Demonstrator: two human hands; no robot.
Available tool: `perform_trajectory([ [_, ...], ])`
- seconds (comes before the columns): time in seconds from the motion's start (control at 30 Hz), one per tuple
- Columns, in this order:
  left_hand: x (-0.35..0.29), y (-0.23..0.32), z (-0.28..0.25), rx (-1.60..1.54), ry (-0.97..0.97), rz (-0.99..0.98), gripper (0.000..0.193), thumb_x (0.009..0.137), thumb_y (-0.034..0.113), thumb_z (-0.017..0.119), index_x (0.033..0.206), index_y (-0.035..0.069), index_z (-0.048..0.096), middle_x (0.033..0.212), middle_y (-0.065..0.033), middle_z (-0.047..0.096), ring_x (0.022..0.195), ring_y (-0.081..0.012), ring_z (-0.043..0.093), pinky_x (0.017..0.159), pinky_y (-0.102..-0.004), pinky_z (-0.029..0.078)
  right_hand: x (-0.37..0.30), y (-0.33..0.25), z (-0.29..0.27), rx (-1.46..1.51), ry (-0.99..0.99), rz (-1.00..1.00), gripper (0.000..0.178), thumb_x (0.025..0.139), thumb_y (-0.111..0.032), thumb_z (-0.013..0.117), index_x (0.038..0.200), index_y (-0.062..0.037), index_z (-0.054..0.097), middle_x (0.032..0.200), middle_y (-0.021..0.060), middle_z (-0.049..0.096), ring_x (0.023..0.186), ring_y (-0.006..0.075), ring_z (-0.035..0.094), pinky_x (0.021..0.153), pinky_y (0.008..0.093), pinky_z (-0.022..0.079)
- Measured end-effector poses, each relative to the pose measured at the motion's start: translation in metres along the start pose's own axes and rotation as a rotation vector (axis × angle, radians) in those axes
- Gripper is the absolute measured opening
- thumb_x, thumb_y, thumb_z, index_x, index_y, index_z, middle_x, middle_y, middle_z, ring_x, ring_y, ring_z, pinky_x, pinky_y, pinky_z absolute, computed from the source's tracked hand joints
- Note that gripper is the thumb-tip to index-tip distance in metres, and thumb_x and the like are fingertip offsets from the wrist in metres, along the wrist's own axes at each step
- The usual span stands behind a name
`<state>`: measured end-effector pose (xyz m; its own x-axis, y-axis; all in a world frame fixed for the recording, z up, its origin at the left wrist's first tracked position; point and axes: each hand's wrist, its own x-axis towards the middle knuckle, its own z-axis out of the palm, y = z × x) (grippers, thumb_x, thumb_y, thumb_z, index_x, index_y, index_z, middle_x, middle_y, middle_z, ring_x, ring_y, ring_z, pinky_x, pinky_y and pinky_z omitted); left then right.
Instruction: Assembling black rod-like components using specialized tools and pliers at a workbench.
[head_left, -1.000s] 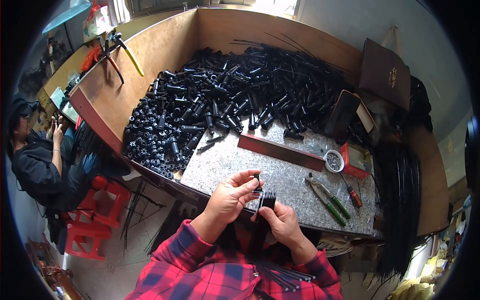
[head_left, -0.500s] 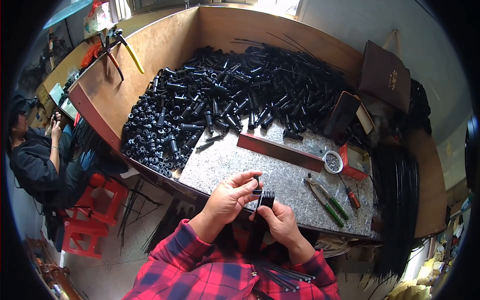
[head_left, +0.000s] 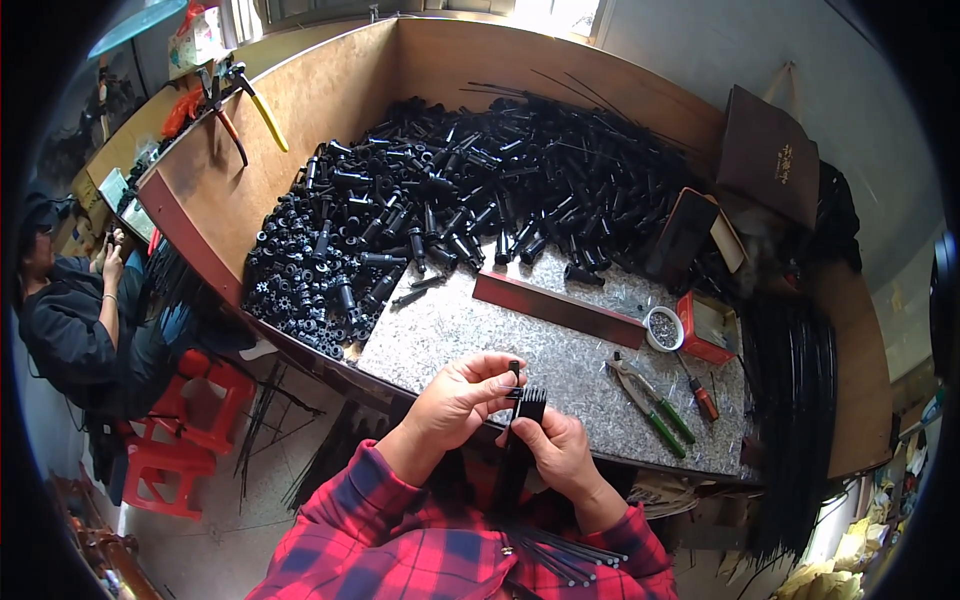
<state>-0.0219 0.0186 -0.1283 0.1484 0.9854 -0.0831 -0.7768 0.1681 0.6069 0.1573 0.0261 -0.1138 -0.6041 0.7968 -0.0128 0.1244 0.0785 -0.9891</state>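
Note:
Close to my body, at the table's near edge, my two hands meet. My left hand point(head_left: 462, 402) pinches a small black cylindrical part point(head_left: 515, 369) between thumb and fingertips. A row of thin black rods point(head_left: 533, 402) stands gripped in my right hand point(head_left: 558, 452), thumb pressed across it. The small part is right beside the rods' upper ends; whether a rod enters it I cannot tell. Below, the bundle runs down in front of my plaid shirt. Several grey-tipped rod ends point(head_left: 580, 562) fan out at my lap.
A heap of black tubular parts point(head_left: 450, 190) fills the board-walled table. Before me lie a reddish bar point(head_left: 560, 309), green-handled pliers point(head_left: 650, 405), a screwdriver point(head_left: 704, 398), a white bowl point(head_left: 664, 328) and a red box point(head_left: 708, 330). At left sits another person point(head_left: 75, 300) near red stools point(head_left: 175, 475).
My left fingertips have come down slightly and closer to the rods' upper ends, with the small black part still pinched. My right hand keeps its hold almost unmoved.

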Motion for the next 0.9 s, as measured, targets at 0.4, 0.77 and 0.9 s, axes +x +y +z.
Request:
perform_trajectory([
  [0.4, -0.018, 0.003, 0.004, 0.269, -0.017, 0.041, 0.03, 0.085, 0.001, 0.064, 0.114, -0.001, 0.059, 0.103, -0.0082, 0.064, 0.088, -0.0128, 0.062, 0.075, -0.0249, 0.053, 0.001, -0.001, 0.003, 0.074, 0.064, 0.009, 0.021, 0.093, -0.019, 0.058, 0.095, -0.0003, 0.065, 0.078, 0.0038, 0.067, 0.072, 0.0076, 0.06, 0.065, 0.0241, 0.048],
  [0.77, -0.022, 0.004, 0.014, 0.406, 0.039, 0.108, 0.029, 0.087, 0.004, 0.063, 0.115, -0.001, 0.059, 0.094, -0.0089, 0.066, 0.079, -0.012, 0.063, 0.062, -0.0237, 0.053, 0.001, -0.002, 0.006, -0.019, 0.079, -0.043, 0.019, 0.089, -0.017, 0.061, 0.086, 0.0011, 0.065, 0.07, 0.0061, 0.064, 0.065, 0.0096, 0.059, 0.06, 0.0269, 0.046],
  [0.9, -0.022, 0.005, 0.017, 0.412, 0.039, 0.093, 0.03, 0.087, 0.005, 0.063, 0.116, -0.002, 0.058, 0.094, -0.0091, 0.066, 0.078, -0.0122, 0.063, 0.062, -0.0237, 0.053, 0.001, -0.002, 0.005, -0.03, 0.084, -0.063, 0.02, 0.089, -0.018, 0.061, 0.086, 0.0012, 0.064, 0.069, 0.0066, 0.064, 0.064, 0.0094, 0.059, 0.058, 0.0271, 0.046],
])
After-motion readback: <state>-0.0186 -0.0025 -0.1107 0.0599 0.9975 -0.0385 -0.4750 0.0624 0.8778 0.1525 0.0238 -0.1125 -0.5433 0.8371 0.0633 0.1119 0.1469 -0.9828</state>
